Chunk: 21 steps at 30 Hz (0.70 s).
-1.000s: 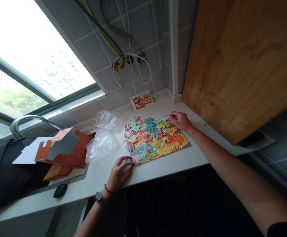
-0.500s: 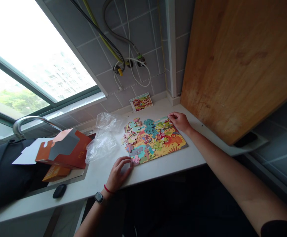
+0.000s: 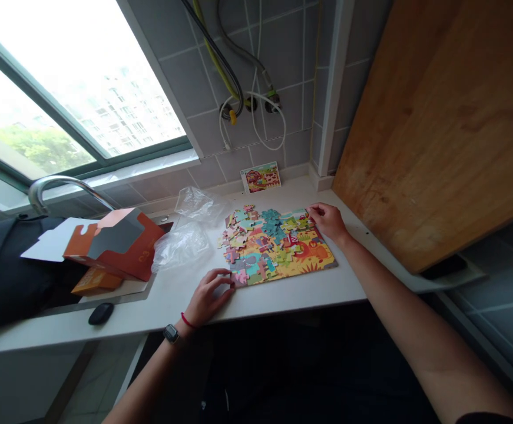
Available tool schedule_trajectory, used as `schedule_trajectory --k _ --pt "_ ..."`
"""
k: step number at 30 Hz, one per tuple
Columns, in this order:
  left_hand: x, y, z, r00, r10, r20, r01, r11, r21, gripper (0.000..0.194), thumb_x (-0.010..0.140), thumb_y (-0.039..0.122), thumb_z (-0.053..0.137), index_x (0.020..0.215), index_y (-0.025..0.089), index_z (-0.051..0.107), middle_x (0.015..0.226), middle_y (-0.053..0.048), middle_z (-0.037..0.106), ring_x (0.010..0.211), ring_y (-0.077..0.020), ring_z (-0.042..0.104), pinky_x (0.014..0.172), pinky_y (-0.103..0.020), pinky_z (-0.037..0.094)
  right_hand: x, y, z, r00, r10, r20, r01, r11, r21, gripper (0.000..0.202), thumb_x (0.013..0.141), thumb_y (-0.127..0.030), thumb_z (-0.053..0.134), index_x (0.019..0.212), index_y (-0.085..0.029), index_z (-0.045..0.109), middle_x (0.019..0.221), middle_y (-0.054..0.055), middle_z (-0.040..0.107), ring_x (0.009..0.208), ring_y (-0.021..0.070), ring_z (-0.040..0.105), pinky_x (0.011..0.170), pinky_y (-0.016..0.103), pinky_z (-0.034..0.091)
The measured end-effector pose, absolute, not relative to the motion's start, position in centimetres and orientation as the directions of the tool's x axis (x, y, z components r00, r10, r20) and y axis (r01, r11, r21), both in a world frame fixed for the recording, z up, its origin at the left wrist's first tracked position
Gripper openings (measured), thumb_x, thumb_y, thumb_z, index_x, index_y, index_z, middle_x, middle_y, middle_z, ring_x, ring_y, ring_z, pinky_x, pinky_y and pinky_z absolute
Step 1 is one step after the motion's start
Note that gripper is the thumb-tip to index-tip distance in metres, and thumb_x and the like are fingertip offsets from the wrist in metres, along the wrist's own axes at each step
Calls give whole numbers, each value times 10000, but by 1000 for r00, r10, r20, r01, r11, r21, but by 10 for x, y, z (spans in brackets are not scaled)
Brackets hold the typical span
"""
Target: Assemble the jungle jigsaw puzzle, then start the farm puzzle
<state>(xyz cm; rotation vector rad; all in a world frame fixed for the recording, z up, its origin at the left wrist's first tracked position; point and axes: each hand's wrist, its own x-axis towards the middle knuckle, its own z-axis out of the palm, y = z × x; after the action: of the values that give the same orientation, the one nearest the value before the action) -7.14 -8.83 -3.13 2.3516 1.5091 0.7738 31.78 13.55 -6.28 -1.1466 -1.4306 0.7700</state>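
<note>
A colourful jigsaw puzzle lies on the white counter, with several loose puzzle pieces heaped over its left part and teal ones piled near its upper middle. At the puzzle's near left corner rests my left hand, fingertips touching the edge and thumb apart from the fingers. My right hand is at the far right corner, thumb and forefinger closed on the puzzle's edge; the exact grip is partly hidden. Behind the puzzle a small picture card leans against the wall.
Crumpled clear plastic bags lie left of the puzzle. Further left are an opened orange box, a black bag, a tap and a small black object. A wooden board stands at the right.
My view has shifted, so the whole scene sits a little differently in the picture. Both hands keep their places at the puzzle's two corners.
</note>
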Motion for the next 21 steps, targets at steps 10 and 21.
schedule_trajectory --k 10,21 --pt "-75 -87 -32 239 903 357 769 -401 498 498 920 461 747 1330 228 586 1323 -142 649 1239 -302 653 1075 -482 555 318 137 -64 160 941 297 159 272 -949 434 747 -597 738 847 -175 727 648 36 694 574 181 638 592 302 545" --pt "-77 -90 -29 97 921 378 734 -323 597 290 1046 409 549 1244 225 653 1238 -111 703 1158 -261 684 1005 -409 573 318 136 -63 260 924 280 147 249 -957 464 722 -634 752 824 -185 698 562 -12 629 491 139 574 511 272 532"
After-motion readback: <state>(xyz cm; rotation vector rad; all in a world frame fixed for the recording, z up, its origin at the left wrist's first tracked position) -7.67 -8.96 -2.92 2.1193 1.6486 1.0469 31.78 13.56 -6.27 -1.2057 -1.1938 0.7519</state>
